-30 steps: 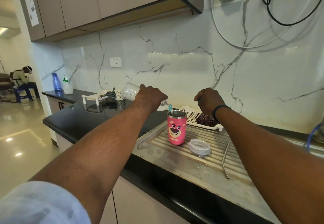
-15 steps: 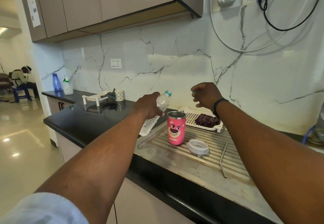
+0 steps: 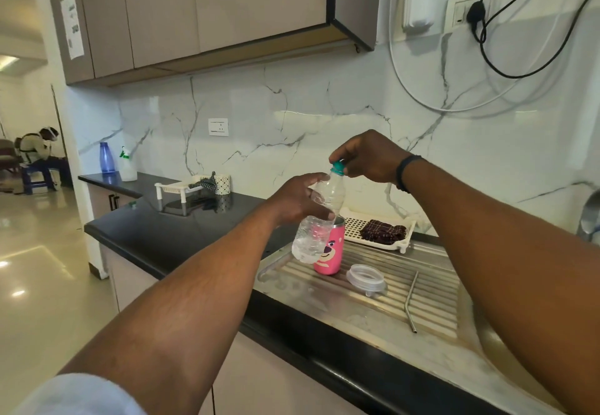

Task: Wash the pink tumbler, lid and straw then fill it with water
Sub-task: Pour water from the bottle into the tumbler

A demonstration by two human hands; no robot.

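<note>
A person's left hand (image 3: 300, 199) grips a clear plastic water bottle (image 3: 319, 216) around its middle, holding it nearly upright above the steel draining board (image 3: 431, 288), while the right hand (image 3: 367, 156) pinches the bottle's teal cap (image 3: 337, 167) between its fingertips. Just behind the bottle stands the pink tumbler (image 3: 331, 254), open-topped. Its clear lid (image 3: 365, 278) lies beside it on the ribbed steel, and the metal straw (image 3: 410, 301) rests farther right.
</note>
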